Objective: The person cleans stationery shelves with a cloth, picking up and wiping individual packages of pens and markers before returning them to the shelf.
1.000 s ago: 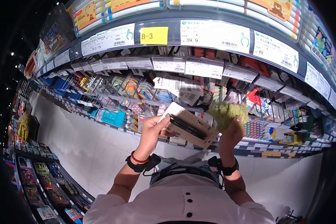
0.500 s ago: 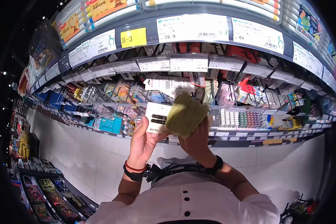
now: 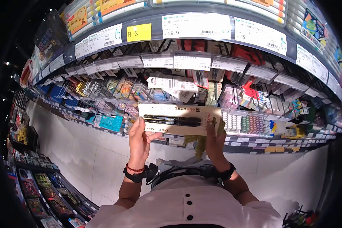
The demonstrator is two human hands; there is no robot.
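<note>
A carded pack of two black marker pens (image 3: 172, 120) is held level in front of the shelves, its printed face up towards me. My left hand (image 3: 139, 143) grips the pack's left end, thumb on the front. At the right end, my right hand (image 3: 215, 147) has its thumb against the card. Bunched in that same hand is a yellow-green cloth (image 3: 198, 143), which hangs below the pack and shows past its right corner. The right fingers are mostly hidden behind the card and cloth.
Several price labels (image 3: 195, 27) run along the shelf edges ahead. White carded packs (image 3: 173, 83) lie on a middle shelf, near trays of coloured stationery (image 3: 250, 122). Boxed markers (image 3: 121, 9) stand on the top shelf. Another display rack (image 3: 45, 182) is at the lower left.
The cloth has moved off the pack's face to below and behind its right end, uncovering the pens. My right hand has shifted right and now meets the card's end.
</note>
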